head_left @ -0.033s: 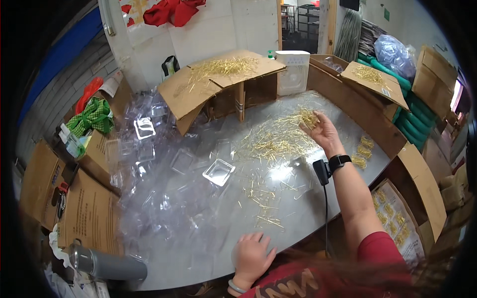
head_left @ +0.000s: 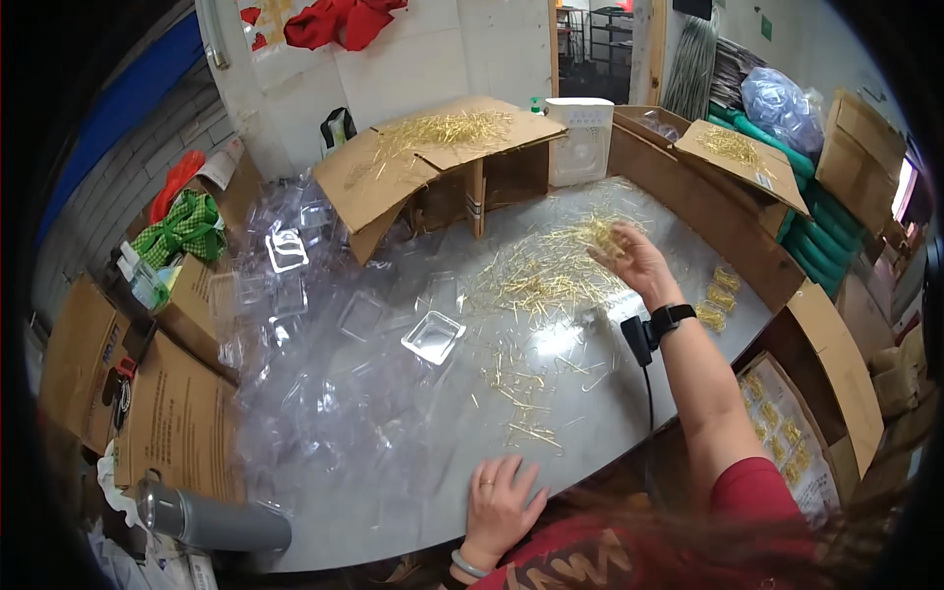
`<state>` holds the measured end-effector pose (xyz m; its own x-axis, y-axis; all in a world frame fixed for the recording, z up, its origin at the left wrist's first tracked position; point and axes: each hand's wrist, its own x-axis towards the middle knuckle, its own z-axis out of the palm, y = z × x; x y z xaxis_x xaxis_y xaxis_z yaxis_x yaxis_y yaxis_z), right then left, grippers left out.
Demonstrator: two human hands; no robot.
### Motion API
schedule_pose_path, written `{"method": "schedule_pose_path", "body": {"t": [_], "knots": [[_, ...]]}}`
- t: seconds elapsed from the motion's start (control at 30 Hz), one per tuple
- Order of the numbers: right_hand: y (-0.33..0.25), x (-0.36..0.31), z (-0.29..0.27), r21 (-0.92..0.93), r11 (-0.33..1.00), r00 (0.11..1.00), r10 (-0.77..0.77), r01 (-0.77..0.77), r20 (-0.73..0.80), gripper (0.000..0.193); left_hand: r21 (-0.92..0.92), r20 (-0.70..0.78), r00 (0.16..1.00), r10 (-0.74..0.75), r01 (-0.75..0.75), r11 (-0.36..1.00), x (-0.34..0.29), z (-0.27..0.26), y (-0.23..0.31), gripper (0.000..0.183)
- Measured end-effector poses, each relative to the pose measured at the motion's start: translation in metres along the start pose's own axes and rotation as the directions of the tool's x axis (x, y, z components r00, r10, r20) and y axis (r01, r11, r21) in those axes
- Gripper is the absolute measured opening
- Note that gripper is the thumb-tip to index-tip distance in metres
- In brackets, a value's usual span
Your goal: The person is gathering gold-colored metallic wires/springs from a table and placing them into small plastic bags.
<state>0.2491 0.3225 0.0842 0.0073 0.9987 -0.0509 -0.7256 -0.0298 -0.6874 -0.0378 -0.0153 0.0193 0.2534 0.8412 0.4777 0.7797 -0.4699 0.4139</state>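
Bright, even light; white glare on the tabletop (head_left: 565,339); fisheye bends the edges into a dark, blurred rim.

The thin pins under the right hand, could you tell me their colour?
Gold pins, clearest in the head view.

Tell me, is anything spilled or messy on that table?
Yes. Thin gold metal pins lie scattered loose across the shiny grey table, thick under the right hand and thinning into stray clumps toward the left hand. Clear plastic trays sit heaped unevenly on the left; one small clear tray sits apart.
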Motion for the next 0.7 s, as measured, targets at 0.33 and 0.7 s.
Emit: {"method": "schedule_pose_path", "body": {"t": [0.33,0.7], "knots": [[0.02,-0.035,-0.002,0.388,0.909,0.986,0.116,-0.153,0.118,0.036,0.076,0.121,0.988,0.101,-0.11,0.991,0.0,0.003,0.003,0.037],[0.014,-0.068,0.003,-0.676,0.691,0.961,-0.107,0.255,0.254,0.058,-0.141,0.084,0.973,0.214,-0.201,0.969,0.017,0.002,0.039,0.03]]}}
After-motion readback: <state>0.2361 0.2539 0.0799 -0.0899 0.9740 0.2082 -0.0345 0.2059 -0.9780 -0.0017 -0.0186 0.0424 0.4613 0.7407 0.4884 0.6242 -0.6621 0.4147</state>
